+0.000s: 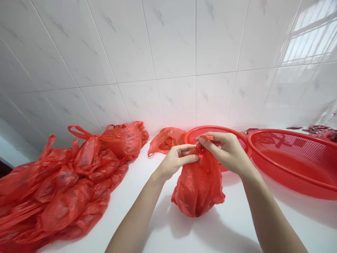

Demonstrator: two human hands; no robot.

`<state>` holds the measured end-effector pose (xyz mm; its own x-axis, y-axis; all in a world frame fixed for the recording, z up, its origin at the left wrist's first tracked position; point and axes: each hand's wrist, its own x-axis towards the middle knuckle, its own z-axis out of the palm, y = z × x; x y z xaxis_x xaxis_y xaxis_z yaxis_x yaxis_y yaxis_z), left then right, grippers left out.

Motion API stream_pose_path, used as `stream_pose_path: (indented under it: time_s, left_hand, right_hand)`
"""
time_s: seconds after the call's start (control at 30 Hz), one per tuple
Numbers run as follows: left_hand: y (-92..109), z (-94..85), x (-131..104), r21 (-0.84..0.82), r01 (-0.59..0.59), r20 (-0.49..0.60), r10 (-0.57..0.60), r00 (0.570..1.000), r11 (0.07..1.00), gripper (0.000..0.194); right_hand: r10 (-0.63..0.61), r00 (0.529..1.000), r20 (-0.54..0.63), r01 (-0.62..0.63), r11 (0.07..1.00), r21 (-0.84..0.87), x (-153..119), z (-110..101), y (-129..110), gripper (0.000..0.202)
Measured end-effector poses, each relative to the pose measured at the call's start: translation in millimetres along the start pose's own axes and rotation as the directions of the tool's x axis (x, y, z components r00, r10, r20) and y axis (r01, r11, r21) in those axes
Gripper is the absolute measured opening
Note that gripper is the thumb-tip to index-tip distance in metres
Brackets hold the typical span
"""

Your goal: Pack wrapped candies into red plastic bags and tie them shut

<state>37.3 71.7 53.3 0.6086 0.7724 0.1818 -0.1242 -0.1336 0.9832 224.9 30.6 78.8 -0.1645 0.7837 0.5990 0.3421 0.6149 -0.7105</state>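
A red plastic bag is in front of me over the white tabletop, its body bulging below a gathered, twisted neck. My left hand pinches the left side of that neck between thumb and fingers. On the other side my right hand is closed on the bag's handle ends at the top. What the bag contains is hidden by the red plastic.
Many filled red plastic bags are heaped on the left. Against the tiled wall lies another loose red bag. Behind my hands is a red mesh basket; a larger red basket stands at the right.
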Motion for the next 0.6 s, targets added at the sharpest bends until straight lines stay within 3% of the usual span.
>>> stream_pose_path:
  time_s: [0.1,0.23,0.4,0.6]
  left_hand:
    - [3,-0.2,2,-0.092,0.037,-0.028,-0.04,0.999,0.995,0.028]
    - [1,-0.6,3,-0.222,0.073,-0.047,-0.085,0.995,0.972,0.042]
    - [-4,0.9,2,-0.331,0.122,-0.053,-0.147,0.988,0.936,0.045]
    - [-6,3.9,3,-0.405,0.084,-0.076,-0.125,0.989,0.911,0.031]
  right_hand:
    - [-0.025,0.999,-0.033,0.024,1.0,-0.016,0,0,-3,0.027]
    - [-0.063,0.997,0.033,0.063,0.998,-0.001,0,2,-6,0.026]
    - [-0.09,0.995,0.052,0.089,0.996,0.02,-3,4,-1,0.026]
    - [-0.173,0.985,-0.021,0.172,0.985,-0.022,-1,4,5,0.019]
